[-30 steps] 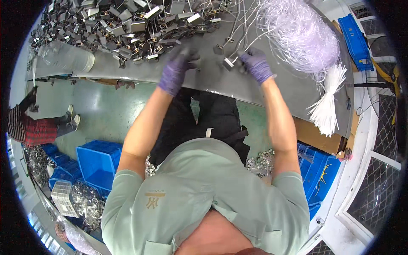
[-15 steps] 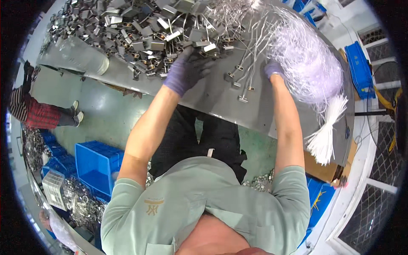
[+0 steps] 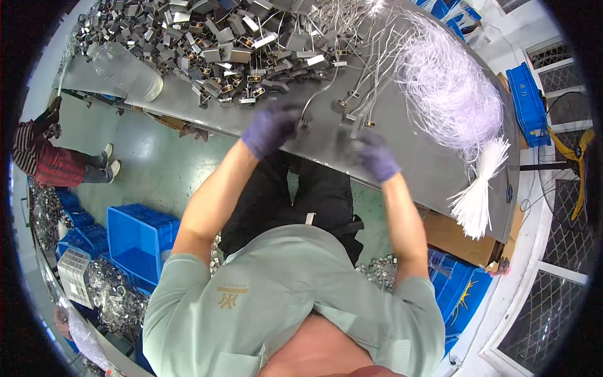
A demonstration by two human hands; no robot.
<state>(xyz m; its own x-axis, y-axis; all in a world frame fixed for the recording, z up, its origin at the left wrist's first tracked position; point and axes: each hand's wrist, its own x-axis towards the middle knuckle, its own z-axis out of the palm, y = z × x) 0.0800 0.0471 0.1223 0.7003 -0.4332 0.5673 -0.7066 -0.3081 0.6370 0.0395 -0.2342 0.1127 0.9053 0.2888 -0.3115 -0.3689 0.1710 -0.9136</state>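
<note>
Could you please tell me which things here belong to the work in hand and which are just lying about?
Seemingly in use: pile of small grey parts, near the left hand; corded parts, near the right hand; tangled clear strands.

Seemingly just lying about: clear plastic bottle; open blue crate; cardboard box.

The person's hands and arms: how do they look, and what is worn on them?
The left hand and the right hand both wear purple gloves, darker towards the blurred fingers. The forearms are bare up to the short, pale green sleeves.
</note>
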